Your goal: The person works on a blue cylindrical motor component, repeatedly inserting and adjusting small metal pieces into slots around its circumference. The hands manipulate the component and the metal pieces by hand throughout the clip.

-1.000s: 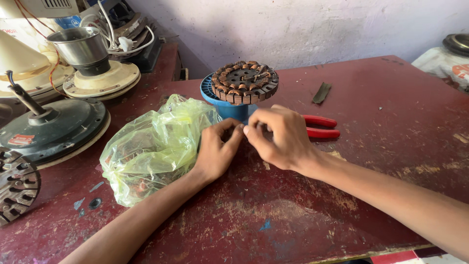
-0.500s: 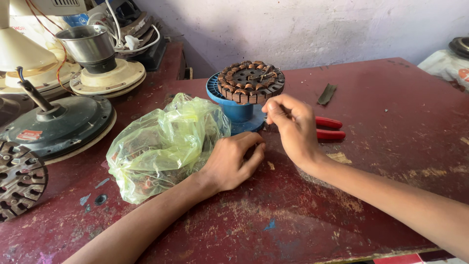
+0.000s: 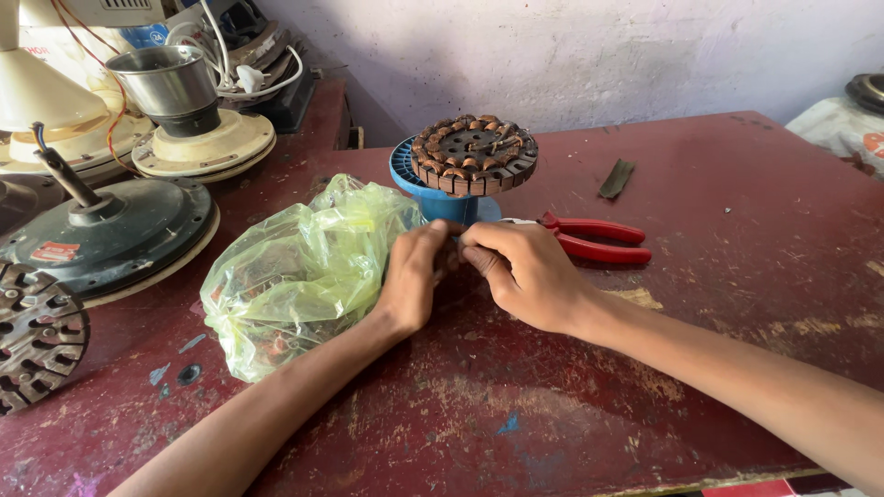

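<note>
Both hands meet at the middle of the bench (image 3: 737,304): the left hand (image 3: 414,276) and right hand (image 3: 525,276) press fingertips together, pinching something too small to make out, perhaps a fine wire, just in front of the blue stand (image 3: 433,198). On that stand sits the wound stator (image 3: 472,152), copper coils ringed around it. I judge this a fiddly fingertip step, and the next move calls for a steady pull without snapping anything. Red-handled pliers (image 3: 594,239) lie just beside the right hand. Against the left wrist slumps a yellow-green plastic bag (image 3: 295,276), reddish bits dimly visible inside. Toward the far left corner stands a steel cup (image 3: 170,87); its contents are hidden.
</note>
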